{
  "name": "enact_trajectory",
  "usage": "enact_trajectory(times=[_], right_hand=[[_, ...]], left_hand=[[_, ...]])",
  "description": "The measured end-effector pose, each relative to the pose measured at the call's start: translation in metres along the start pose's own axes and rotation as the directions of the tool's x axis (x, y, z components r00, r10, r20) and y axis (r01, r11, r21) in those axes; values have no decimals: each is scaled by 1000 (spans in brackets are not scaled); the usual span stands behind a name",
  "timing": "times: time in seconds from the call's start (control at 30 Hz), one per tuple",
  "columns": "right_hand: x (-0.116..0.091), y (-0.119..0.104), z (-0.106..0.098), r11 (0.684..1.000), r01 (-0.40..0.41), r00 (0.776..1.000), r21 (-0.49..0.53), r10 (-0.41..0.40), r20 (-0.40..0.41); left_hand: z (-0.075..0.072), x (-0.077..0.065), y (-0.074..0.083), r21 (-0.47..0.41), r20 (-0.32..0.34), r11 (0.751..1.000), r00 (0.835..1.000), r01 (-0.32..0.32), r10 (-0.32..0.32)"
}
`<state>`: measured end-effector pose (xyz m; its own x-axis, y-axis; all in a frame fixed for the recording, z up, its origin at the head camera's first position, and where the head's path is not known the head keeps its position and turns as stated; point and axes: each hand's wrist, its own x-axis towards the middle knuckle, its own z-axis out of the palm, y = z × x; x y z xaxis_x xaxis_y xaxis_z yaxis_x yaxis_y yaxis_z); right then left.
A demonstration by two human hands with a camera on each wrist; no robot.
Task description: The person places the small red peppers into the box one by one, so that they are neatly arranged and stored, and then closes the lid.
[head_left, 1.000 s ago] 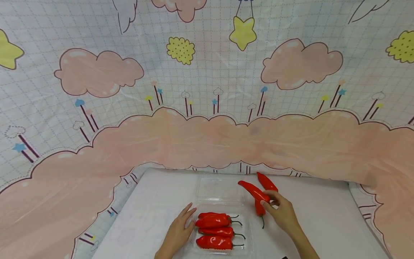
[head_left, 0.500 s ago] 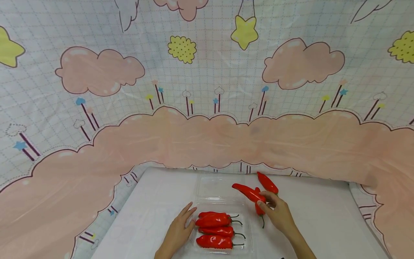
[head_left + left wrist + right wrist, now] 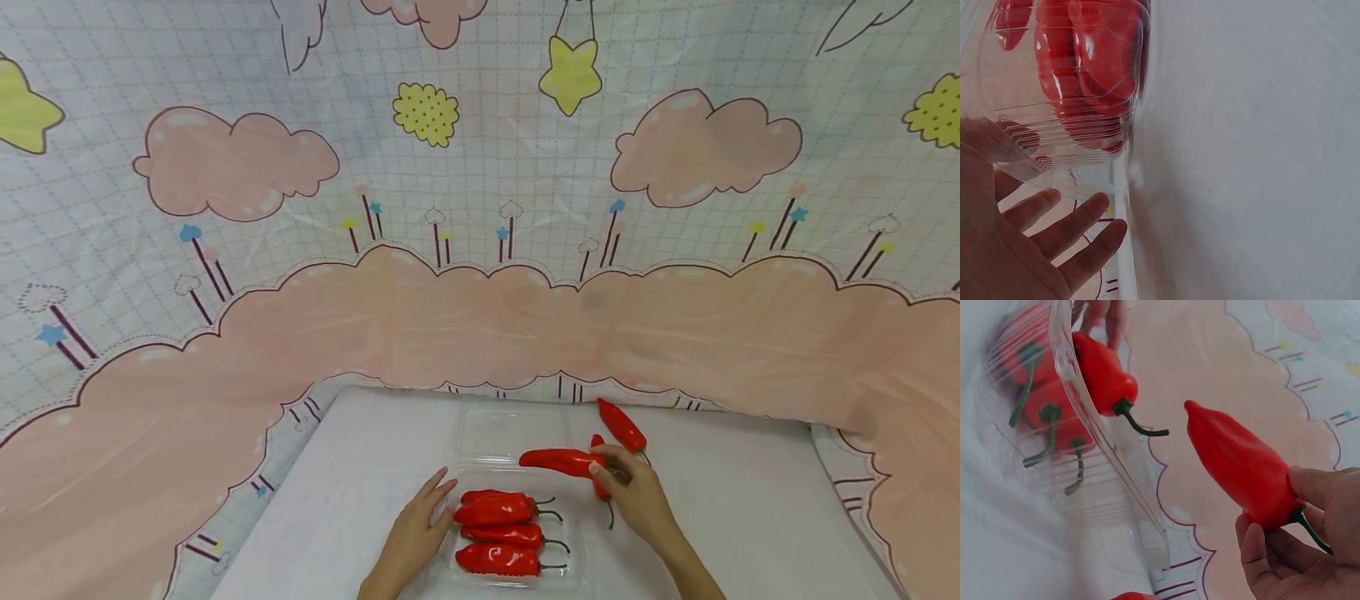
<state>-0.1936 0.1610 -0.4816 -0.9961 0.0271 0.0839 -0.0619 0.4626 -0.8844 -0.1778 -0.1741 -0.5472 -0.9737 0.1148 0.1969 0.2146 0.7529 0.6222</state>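
My right hand pinches a red pepper near its green stem end, thumb on one side and fingers on the other. The pepper is held level above the table, its tip pointing left toward a clear plastic clamshell box. Several red peppers lie in the box side by side, stems to the right. At the box's left wall is my left hand, fingers spread and nearly straight; in the left wrist view its thumb shows behind the clear plastic wall.
The box's clear lid lies folded back behind it. To the right, one red pepper lies partly behind my right hand, and another red pepper lies farther back. A cloud-patterned cloth hangs behind the white table.
My right hand has moved left and slightly down with the pepper, which has turned from slanting to nearly level. The left hand has stayed at the box's side.
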Motion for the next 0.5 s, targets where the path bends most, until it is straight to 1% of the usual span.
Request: enact_trajectory(times=[0.23,0.33,0.5], right_hand=[[-3,-4,9,998,5,1000,55,-5,16],[-4,-5,13,998,15,1000,58,-16,21],[-4,-5,22,999,9,999,42,-11,36]], left_hand=[[0,0,1,-10,-4,1000,1000,-1,1],[-1,0,1,-10,-3,1000,1000,-4,4],[-1,0,1,-4,-2,1000,1000,1,-1]])
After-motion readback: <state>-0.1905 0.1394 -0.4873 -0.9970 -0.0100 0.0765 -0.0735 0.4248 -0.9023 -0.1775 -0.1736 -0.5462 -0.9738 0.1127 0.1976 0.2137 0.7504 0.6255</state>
